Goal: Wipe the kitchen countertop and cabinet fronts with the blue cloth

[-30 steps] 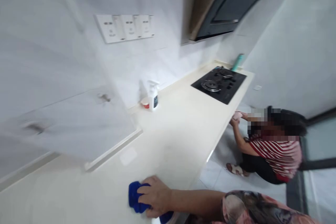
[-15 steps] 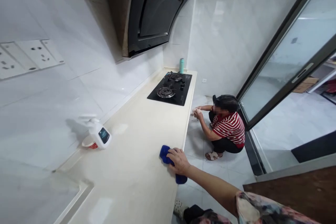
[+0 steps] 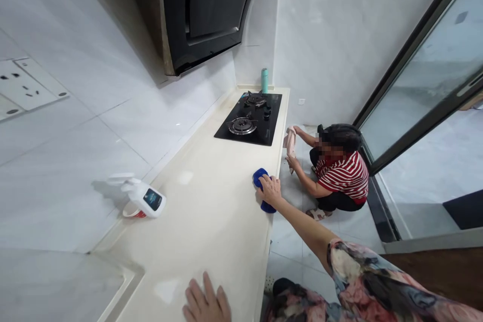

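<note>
My right hand [image 3: 270, 191] presses a blue cloth [image 3: 260, 177] onto the cream countertop [image 3: 211, 186], close to its front edge and short of the stove. Fingers curl over the cloth, which sticks out on both sides of the hand. Low in the view, my left hand [image 3: 207, 302] rests flat on the counter with its fingers spread and nothing in it. A white spray bottle [image 3: 151, 200] stands on the counter near the wall, beside a white and red cup-like container [image 3: 133, 210] partly hidden behind it.
A black gas stove [image 3: 249, 119] is set into the counter's far end, with a teal bottle [image 3: 264, 80] behind it. Above hangs a black range hood [image 3: 211, 10]. To the right, a person [image 3: 339, 171] squats holding a pale cloth [image 3: 291, 142]. A sliding glass door [image 3: 426, 85] stands beyond.
My right hand has slid the blue cloth forward along the counter toward the stove. My left hand has come into view, flat on the counter. The squatting person has spread out the pale cloth.
</note>
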